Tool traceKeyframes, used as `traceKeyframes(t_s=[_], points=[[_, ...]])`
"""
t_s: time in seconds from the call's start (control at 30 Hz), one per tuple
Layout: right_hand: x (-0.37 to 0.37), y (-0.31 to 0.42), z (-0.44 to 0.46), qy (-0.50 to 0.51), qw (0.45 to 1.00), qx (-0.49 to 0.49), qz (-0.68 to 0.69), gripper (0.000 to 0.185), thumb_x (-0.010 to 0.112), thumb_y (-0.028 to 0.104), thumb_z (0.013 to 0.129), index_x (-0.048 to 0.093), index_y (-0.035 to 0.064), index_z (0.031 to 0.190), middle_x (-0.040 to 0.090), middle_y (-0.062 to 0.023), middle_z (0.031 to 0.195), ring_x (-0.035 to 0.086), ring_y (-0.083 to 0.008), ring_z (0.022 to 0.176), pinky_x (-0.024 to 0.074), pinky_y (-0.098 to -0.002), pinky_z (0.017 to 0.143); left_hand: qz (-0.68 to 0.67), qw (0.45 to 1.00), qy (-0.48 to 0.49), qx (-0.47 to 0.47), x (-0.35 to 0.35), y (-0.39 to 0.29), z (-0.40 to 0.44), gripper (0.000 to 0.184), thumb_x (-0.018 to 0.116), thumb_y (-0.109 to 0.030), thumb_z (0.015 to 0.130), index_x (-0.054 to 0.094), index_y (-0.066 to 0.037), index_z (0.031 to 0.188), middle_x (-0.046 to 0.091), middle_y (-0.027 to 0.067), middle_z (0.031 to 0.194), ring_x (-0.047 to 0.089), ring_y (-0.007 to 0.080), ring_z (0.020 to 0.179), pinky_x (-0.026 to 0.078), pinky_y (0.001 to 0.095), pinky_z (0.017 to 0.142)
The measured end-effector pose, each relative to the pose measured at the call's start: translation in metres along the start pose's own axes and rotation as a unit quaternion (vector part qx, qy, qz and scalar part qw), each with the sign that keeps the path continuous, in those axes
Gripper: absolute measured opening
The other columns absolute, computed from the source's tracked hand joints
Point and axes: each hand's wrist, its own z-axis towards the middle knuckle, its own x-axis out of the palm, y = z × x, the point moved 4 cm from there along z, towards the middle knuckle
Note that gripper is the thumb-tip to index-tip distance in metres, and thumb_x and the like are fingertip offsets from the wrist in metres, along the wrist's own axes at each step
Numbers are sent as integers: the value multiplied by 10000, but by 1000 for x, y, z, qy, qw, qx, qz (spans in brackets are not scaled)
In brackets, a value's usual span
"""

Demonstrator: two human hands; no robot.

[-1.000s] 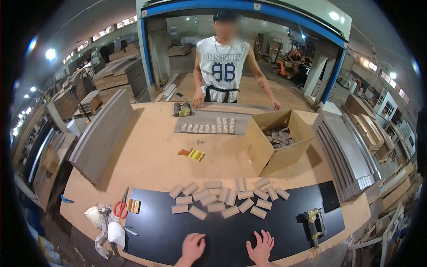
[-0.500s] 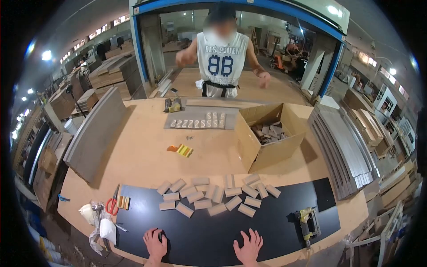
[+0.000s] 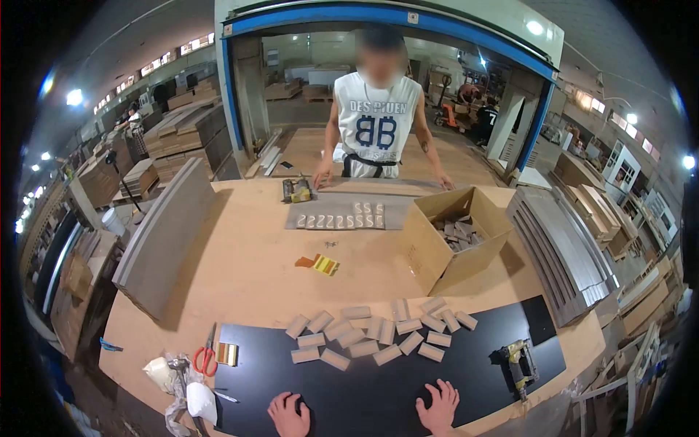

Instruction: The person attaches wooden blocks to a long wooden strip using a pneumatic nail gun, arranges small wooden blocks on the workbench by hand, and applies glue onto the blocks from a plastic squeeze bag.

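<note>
My left hand (image 3: 289, 415) rests on a black board (image 3: 349, 397) near the front edge of the table, fingers slightly bent and holding nothing. To its right, my right hand (image 3: 438, 406) lies on the same board with its fingers spread. Ahead of both hands, several small grey-brown wooden blocks (image 3: 387, 355) are scattered over the board's far side. A yellow nail gun (image 3: 520, 368) lies right of my right hand. Left of my left hand are red-handled scissors (image 3: 206, 358), a nail strip (image 3: 227, 355) and a white plastic bag (image 3: 202, 402).
A cardboard box (image 3: 455, 280) holds more blocks. Beyond lie a grey panel with blocks bearing white squiggles (image 3: 341, 221), another nail gun (image 3: 297, 191) and yellow strips (image 3: 326, 264). Panels (image 3: 164, 244) stand at left, stacked boards (image 3: 564, 255) at right. A co-worker (image 3: 378, 116) stands opposite.
The co-worker's raised hands have come down to the far table edge. My view has shifted slightly, so things appear lower and further right; my hands stay on the black board.
</note>
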Motion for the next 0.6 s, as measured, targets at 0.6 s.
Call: traceKeyframes(t_s=[0.6], points=[[4,3,1,2,1000,10,-28,499,761,366,873,659,188,1328,502,-115,1516,386,-366,1496,229,-589,1275,-50,998,35,4,5,16,-1,304,748,-214,845,719,-138,1138,573,120,1329,480,377,1326,332,556,1139]])
